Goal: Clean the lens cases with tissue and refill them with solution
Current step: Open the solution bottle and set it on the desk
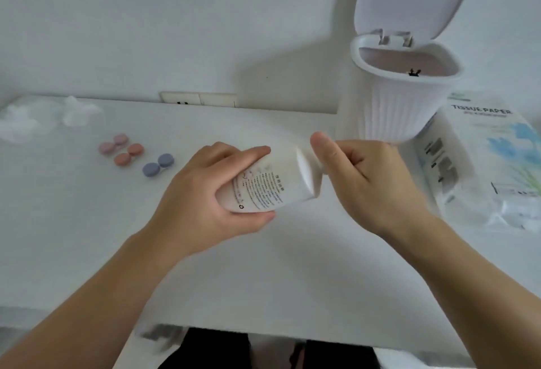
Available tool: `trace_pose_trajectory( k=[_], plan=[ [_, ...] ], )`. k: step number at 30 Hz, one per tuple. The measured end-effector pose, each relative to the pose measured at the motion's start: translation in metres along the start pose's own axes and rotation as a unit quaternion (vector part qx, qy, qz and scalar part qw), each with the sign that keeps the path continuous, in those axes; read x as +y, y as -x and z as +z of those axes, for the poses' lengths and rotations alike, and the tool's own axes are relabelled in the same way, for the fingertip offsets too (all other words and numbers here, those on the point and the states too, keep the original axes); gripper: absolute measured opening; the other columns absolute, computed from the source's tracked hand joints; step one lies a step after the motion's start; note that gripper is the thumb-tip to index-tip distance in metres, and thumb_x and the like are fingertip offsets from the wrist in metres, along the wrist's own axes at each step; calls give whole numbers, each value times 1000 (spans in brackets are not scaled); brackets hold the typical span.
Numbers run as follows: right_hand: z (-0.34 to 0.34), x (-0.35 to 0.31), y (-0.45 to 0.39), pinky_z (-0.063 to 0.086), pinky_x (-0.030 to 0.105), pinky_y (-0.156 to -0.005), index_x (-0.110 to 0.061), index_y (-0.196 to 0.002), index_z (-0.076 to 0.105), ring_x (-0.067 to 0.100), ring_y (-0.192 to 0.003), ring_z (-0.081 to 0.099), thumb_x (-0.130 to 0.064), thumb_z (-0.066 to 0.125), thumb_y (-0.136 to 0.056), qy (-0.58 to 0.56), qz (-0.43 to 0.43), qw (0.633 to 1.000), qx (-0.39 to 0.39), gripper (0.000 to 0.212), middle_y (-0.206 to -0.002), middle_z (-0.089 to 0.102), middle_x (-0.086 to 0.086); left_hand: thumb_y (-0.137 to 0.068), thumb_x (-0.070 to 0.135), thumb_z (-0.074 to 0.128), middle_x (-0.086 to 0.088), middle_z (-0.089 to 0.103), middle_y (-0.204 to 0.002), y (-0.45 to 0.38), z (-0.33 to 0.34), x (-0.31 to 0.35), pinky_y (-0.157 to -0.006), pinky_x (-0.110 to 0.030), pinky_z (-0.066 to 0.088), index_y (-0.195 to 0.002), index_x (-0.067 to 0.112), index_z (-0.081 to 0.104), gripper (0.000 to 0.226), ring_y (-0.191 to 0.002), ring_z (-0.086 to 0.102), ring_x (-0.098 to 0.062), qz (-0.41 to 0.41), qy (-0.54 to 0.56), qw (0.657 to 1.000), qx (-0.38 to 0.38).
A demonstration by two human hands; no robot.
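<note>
White table (87,222) — pack (494,163) reads "TISSUE PAPER"; bottle (272,184) print illegible.

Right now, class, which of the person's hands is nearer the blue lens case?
Left. The left hand, holding the solution bottle, sits just right of the blue lens case; the right hand is beyond the bottle.

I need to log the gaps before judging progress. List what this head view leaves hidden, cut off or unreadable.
- Cap of the solution bottle: covered by the right hand, so on or off cannot be told.
- Bottle label print: too small and blurred to read.
- Inside the three lens cases: lids on.
- Bin contents: hidden by its rim.
- Tissue pack: cut off by the right edge.
- Crumpled tissues: blurred, count unclear.
</note>
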State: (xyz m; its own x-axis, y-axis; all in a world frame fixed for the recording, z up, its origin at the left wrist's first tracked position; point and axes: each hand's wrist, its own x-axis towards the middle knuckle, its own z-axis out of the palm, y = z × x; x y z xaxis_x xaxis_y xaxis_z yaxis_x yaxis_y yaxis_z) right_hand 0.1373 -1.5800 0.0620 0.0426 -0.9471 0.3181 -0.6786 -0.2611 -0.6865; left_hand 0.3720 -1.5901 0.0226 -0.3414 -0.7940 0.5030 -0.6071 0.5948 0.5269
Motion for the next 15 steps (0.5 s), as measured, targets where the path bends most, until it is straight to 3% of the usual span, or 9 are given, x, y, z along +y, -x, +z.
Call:
trace_pose_trajectory(
  k=[6,9,15],
  plan=[
    [-14,-45,39,18,24,-45,-15,-58,24,10,-47,20,-47,46,-95,-47,23,998,28,54,-49,21,-8,-59,54,81,14,60,-101,32,-24,41,-85,-30,51,-131,34,63,76,-98,61,-11,-11,24,999,26],
    [-19,-56,54,21,23,-43,-17,-58,24,10,-47,21,-48,44,-93,-60,11,998,21,51,-49,21,-9,-58,50,85,13,64,-99,45,-32,51,-83,-26,52,-129,40,63,75,-99,64,-15,-24,70,997,1],
    [-19,-57,70,25,18,-42,-18,-57,24,9,-44,23,-44,45,-98,-74,-21,997,17,53,-48,23,-9,-58,45,87,22,65,-94,52,-45,56,-84,8,25,-118,55,63,66,-96,61,3,-41,92,994,-43]
  ],
)
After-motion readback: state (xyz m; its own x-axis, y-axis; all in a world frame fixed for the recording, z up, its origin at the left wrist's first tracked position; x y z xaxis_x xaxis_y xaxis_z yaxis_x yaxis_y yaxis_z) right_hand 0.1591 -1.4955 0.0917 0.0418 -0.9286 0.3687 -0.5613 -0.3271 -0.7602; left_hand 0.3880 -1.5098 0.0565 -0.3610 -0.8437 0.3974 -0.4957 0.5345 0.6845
